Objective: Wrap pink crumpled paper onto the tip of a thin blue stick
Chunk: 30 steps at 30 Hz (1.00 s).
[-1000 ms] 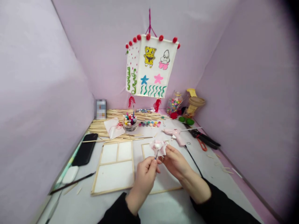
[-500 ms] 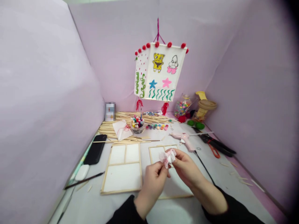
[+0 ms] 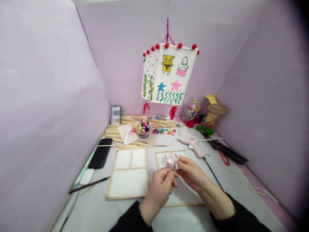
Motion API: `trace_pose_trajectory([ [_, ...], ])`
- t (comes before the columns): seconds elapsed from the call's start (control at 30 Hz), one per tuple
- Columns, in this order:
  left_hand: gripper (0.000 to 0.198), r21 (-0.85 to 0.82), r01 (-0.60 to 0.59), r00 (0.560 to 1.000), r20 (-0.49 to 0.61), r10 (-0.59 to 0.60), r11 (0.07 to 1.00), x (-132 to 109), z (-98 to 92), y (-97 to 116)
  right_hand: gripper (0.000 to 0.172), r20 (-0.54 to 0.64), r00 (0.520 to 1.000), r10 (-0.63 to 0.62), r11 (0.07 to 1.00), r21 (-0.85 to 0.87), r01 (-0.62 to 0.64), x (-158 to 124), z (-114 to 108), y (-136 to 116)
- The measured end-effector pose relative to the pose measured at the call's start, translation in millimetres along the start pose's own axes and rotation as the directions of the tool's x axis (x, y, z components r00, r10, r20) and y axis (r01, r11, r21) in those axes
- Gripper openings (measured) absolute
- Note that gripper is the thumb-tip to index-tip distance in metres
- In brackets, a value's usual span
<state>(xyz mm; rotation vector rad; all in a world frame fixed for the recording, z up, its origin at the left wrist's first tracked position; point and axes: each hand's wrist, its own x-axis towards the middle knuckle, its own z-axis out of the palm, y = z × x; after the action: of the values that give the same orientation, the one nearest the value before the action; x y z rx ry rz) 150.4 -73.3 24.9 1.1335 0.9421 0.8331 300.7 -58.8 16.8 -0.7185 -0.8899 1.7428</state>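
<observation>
Wiping a brush (image 3: 173,168) tip: left hand (image 3: 161,187) pinches its handle, right hand (image 3: 190,172) pinches pink-stained tissue (image 3: 170,159) around the bristles; next likely needs pulling free.

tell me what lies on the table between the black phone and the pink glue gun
In the head view, between the black phone and the pink glue gun lie two wooden frame panels, side by side. Both hands hold a crumpled tissue above the right-hand one.
</observation>
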Motion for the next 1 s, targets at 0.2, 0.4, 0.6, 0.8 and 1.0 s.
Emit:
trace_pose_trajectory([
  [0.2,0.046,-0.097,0.062,0.998,-0.023,-0.064,0.993,4.9,-0.4,-2.9,0.045,0.141,0.987,-0.076,0.996,-0.032,0.081,0.7,4.5,-14.5],
  [0.4,0.044,-0.035,0.075,0.997,0.008,-0.074,0.997,5.0,2.3,-4.1,0.036,0.052,0.987,-0.152,0.988,-0.034,0.154,-2.9,5.6,-3.5],
  [0.6,0.037,0.07,0.01,1.0,0.003,-0.01,0.998,-0.3,0.9,-5.7,0.038,-0.267,0.903,-0.337,0.941,-0.078,0.328,5.4,-7.9,-21.5],
  [0.8,0.043,-0.017,-0.044,0.998,0.038,0.044,0.999,-3.0,1.9,-6.9,0.041,-0.217,0.953,-0.209,0.974,-0.131,0.184,1.4,-18.8,-20.3],
  [1.0,0.046,-0.039,0.001,0.999,-0.051,-0.003,0.999,1.0,1.2,-8.2,0.044,0.033,0.997,-0.074,0.994,-0.078,0.076,-7.0,2.6,-3.6],
])
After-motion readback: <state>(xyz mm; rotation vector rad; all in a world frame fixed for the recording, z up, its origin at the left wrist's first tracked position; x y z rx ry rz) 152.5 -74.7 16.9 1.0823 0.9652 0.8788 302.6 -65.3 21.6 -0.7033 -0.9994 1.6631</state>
